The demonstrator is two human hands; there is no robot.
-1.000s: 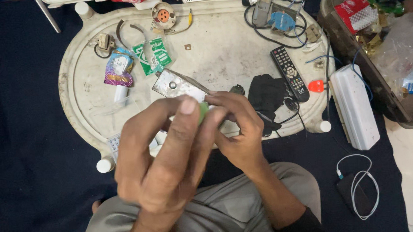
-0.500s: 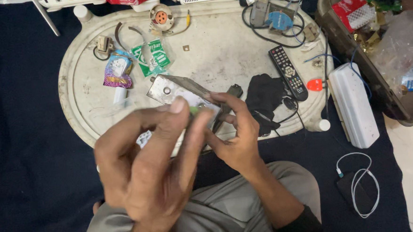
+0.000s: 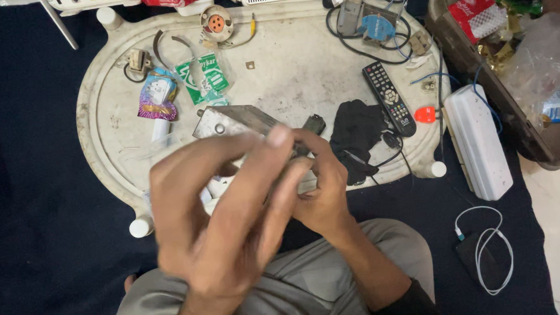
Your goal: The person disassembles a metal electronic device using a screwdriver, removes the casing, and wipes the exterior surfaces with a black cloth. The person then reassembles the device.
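My right hand [image 3: 325, 188] is curled around the near end of a grey metal box [image 3: 232, 120] that lies slanted over the white oval tray [image 3: 288, 67]. In front of it, my left hand [image 3: 229, 218] is large and blurred by motion. Its fingertips reach up to the box beside the right thumb. What lies between the left fingers is hidden. A small black piece [image 3: 314, 122] sits just behind my right hand.
On the tray lie a black cloth [image 3: 355, 134], a remote control [image 3: 388, 97], a green packet [image 3: 202, 75], a purple packet [image 3: 157, 97], cables and a round socket [image 3: 217, 21]. To the right are a long white box [image 3: 477, 141], a brown basket [image 3: 463, 58] and a white cable [image 3: 489, 245].
My left hand has dropped lower and to the left, nearer the camera. The small green piece seen at the fingertips a second ago is out of sight. The right hand has barely moved.
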